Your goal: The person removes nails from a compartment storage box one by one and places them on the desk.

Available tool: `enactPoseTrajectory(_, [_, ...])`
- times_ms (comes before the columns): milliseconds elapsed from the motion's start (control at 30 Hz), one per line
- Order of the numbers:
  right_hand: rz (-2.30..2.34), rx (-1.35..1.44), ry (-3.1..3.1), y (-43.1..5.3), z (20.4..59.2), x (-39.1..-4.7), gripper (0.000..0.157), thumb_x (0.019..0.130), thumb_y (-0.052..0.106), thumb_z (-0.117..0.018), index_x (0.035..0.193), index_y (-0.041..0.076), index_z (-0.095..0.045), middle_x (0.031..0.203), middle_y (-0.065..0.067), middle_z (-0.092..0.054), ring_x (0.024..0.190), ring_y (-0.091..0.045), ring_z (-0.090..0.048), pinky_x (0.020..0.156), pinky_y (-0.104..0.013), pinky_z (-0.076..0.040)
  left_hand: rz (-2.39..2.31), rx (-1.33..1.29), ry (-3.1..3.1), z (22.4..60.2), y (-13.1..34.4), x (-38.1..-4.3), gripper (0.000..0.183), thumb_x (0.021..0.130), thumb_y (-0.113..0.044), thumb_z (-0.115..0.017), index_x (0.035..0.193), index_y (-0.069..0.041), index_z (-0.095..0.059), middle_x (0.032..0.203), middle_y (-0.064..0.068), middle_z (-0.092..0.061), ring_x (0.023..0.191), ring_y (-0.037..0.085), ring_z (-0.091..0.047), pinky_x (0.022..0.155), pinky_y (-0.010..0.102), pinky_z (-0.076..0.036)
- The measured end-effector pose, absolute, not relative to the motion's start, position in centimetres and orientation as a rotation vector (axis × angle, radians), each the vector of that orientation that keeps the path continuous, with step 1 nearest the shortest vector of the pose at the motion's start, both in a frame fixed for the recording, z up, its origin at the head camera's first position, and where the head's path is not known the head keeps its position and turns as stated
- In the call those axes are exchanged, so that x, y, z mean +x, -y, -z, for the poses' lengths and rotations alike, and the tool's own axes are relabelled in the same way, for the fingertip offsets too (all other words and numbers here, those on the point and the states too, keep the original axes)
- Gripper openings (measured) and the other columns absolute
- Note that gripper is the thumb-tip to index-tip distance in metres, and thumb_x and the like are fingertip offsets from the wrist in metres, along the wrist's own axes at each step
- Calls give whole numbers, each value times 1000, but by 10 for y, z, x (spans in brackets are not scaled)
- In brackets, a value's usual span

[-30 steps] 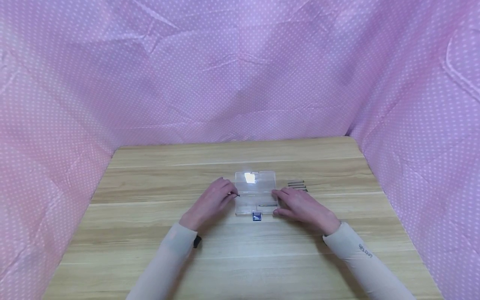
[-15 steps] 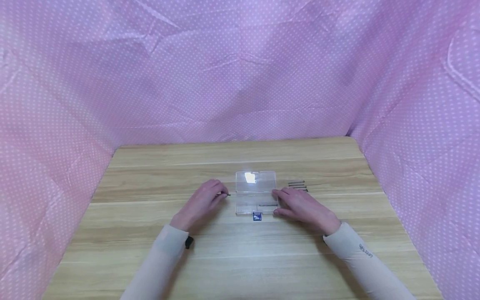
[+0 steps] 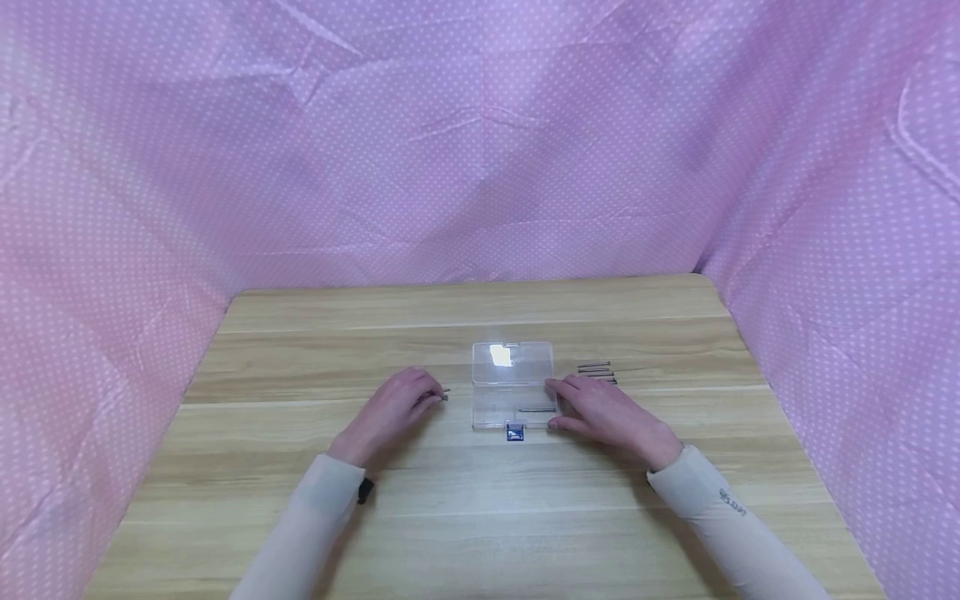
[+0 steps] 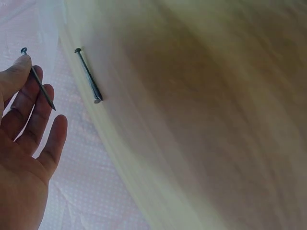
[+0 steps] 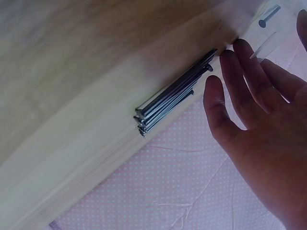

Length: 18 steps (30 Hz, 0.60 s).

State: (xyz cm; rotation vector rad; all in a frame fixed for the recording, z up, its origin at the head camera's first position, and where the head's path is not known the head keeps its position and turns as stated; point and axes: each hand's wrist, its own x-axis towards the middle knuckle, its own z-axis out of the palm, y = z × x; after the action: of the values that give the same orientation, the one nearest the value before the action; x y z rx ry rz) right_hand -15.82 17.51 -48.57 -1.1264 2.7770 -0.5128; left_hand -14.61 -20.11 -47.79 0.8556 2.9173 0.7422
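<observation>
My left hand (image 3: 393, 410) pinches a nail (image 4: 42, 84) between thumb and fingers, left of the box. Close by on the table lie more nails (image 4: 88, 75), lined up side by side. In the middle stands a clear plastic box (image 3: 491, 402), its lid (image 3: 528, 364) folded back. One nail (image 3: 537, 410) lies in the front right part of the box, and a blue label (image 3: 515, 432) sits at its front edge. My right hand (image 3: 603, 417) rests at the box's right side, thumb near the front corner, index finger near the hinge, fingers fairly straight in the right wrist view.
Several nails (image 5: 172, 93) lie side by side on the table right of the box, just beyond the right hand. The wooden table (image 3: 480, 525) is enclosed by a pink dotted cloth (image 3: 480, 167) at the back and both sides.
My left hand has moved away from the box's left edge, leftward and slightly toward me, with a nail in its fingers. The right hand and box have stayed in place.
</observation>
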Motion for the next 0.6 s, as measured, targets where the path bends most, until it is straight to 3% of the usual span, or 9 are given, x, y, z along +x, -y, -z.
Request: enactPoseTrajectory(600, [494, -1113, -2770, -175, 484, -157, 61, 96, 45, -72, 137, 2, -60, 113, -4, -67, 104, -22, -65, 92, -46, -55, -657, 828, -2923, 487, 212, -144, 5, 96, -13, -74, 100, -15, -76, 103, -2, -74, 103, 21, -65, 103, 46, -49])
